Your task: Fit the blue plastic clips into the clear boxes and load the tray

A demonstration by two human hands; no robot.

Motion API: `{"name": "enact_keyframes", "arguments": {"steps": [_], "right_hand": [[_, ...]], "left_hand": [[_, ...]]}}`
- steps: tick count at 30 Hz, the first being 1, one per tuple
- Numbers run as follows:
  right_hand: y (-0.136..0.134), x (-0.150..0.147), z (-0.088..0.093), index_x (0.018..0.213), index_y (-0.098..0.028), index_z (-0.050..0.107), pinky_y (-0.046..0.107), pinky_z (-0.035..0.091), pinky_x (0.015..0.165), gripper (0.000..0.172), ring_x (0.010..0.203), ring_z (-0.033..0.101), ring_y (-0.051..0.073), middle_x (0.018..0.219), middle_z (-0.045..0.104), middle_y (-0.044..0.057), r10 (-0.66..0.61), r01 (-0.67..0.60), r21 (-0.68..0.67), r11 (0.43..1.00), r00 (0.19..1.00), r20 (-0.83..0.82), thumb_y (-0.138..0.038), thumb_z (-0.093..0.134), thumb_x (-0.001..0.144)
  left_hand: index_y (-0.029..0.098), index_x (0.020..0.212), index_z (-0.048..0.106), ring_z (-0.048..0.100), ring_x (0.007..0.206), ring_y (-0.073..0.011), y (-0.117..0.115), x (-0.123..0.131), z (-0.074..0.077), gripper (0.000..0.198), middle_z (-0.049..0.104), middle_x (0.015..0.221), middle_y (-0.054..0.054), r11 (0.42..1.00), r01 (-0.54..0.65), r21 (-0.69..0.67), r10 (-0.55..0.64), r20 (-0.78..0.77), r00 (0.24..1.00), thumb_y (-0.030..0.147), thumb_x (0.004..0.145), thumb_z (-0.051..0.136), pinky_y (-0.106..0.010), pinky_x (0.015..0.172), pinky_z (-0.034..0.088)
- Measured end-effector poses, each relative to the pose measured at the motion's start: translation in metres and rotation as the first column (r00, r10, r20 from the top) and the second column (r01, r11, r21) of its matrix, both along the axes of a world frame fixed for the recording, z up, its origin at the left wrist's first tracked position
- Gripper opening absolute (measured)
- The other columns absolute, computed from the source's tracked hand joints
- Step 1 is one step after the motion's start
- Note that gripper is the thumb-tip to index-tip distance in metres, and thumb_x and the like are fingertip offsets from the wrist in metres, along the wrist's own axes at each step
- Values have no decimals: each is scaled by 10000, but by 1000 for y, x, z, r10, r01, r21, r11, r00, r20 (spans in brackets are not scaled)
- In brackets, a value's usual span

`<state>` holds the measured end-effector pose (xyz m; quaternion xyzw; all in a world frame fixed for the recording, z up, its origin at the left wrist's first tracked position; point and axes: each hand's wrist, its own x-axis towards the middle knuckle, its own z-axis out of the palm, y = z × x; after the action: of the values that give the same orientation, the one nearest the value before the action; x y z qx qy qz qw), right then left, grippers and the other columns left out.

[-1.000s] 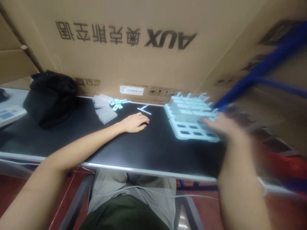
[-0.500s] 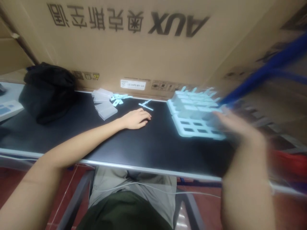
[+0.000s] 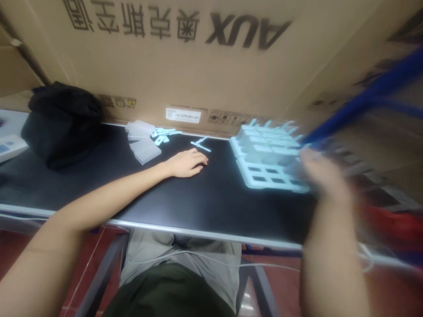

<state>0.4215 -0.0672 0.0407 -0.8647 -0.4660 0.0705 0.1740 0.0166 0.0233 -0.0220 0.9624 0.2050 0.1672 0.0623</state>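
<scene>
My left hand [image 3: 187,163] lies palm down on the black tabletop [image 3: 198,202], fingers stretched out and holding nothing. Just beyond its fingertips is a thin light-blue T-shaped plastic piece [image 3: 201,144]. On the right stands a light-blue plastic rack [image 3: 269,154] with square openings along its near side, blocks behind them and thin prongs sticking up at the back. My right hand [image 3: 322,174] is at the rack's right end. Its fingers are blurred and partly hidden, so whether it grips the rack cannot be made out.
Clear flat plastic pieces [image 3: 144,143] and small light-blue parts [image 3: 163,135] lie at the back left. Beside them sits a black cloth bag [image 3: 62,125]. A large cardboard box [image 3: 185,75] walls off the back, and a blue metal bar [image 3: 366,99] slants across the right.
My right wrist and forearm have shifted slightly to the left beside the rack. My left hand and the parts near it stay where they were.
</scene>
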Motion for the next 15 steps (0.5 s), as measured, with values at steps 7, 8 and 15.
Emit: {"name": "enact_keyframes", "arguments": {"steps": [7, 8, 15], "right_hand": [[2, -2, -1, 1565, -199, 565, 425, 345, 1253, 679, 1544, 435, 357, 1618, 525, 180, -99, 103, 57, 993, 992, -81, -554, 326, 1037], [3, -3, -1, 1556, -198, 578, 420, 350, 1248, 661, 1542, 440, 352, 1613, 530, 182, -104, 111, 65, 992, 990, -98, -536, 326, 1046], [4, -9, -2, 1480, -150, 672, 385, 442, 1175, 602, 1353, 638, 311, 1444, 682, 175, -128, 175, 348, 921, 980, -153, -462, 558, 978]], "left_hand": [[203, 1255, 690, 580, 1259, -269, 1, 1, -2, 324, 696, 1414, -72, 1000, 8, 2, -8, 1, 1000, 316, 1052, 464, -442, 1096, 506], [202, 1255, 690, 579, 1258, -269, 1, 1, -2, 323, 695, 1413, -70, 1000, 8, 3, -8, 0, 1000, 315, 1052, 465, -440, 1095, 506], [206, 1258, 683, 578, 1260, -265, 2, 1, -3, 315, 694, 1412, -67, 1000, 6, 5, -6, -8, 1000, 314, 1050, 473, -429, 1093, 505]]}}
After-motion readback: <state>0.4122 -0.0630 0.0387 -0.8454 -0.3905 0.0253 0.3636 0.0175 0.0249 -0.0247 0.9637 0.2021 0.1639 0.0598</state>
